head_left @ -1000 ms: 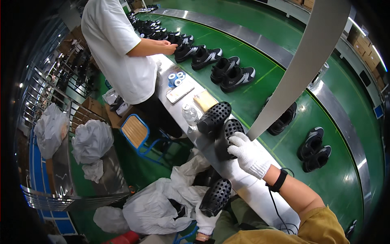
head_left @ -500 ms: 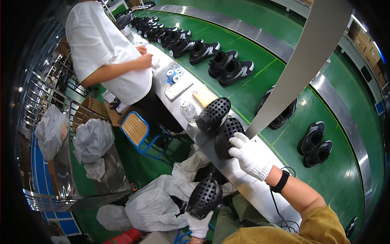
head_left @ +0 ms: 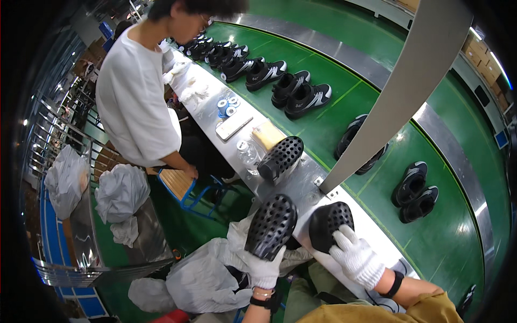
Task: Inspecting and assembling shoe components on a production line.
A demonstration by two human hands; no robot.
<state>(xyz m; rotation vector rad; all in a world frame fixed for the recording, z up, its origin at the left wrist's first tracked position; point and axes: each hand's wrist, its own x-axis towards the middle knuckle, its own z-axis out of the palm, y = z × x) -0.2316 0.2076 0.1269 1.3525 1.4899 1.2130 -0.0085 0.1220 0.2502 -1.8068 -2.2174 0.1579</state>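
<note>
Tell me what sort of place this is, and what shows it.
Probably a shoe factory's assembly line: black-and-grey sneakers line what looks like a green conveyor belt, a metal bench runs beside it, and the person's gloved left hand holds a perforated black form.

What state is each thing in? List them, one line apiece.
Left hand: gloved, gripping left perforated form
Right hand: gloved, holding right perforated form
Left perforated form: held, holes showing
Right perforated form: held; lifted or resting, unclear
Third perforated form: on bench, no hand on it
Bottle: upright on bench
White case: lying flat
Spools: grouped on bench
Shoes in row: upright, soles down
Stool: upright, co-worker's hand on it
</note>
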